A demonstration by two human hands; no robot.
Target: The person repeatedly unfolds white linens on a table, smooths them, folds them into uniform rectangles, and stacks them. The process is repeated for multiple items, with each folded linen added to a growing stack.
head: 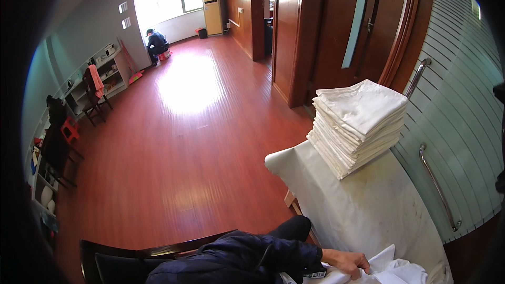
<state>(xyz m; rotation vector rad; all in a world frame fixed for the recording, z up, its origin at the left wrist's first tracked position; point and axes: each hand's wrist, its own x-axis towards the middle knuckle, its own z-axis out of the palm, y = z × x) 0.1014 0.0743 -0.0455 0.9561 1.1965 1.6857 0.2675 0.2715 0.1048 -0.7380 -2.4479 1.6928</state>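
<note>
My left hand (349,262), in a dark sleeve, reaches in at the bottom right, its fingers closed on a crumpled white cloth (398,271). The cloth lies at the near end of a table with a pale, stained cover (378,205). Farther up that table stands a tall stack of folded white cloths (361,114), its top pieces slightly askew. My right hand is out of view. The lower part of the held cloth is cut off by the picture's edge.
A dark chair (130,253) is at the bottom left. Beside the table is a glass door with metal handles (436,189). Another person (157,42) sits far off by the window. Chairs, a red stool (70,129) and low shelves line the left wall.
</note>
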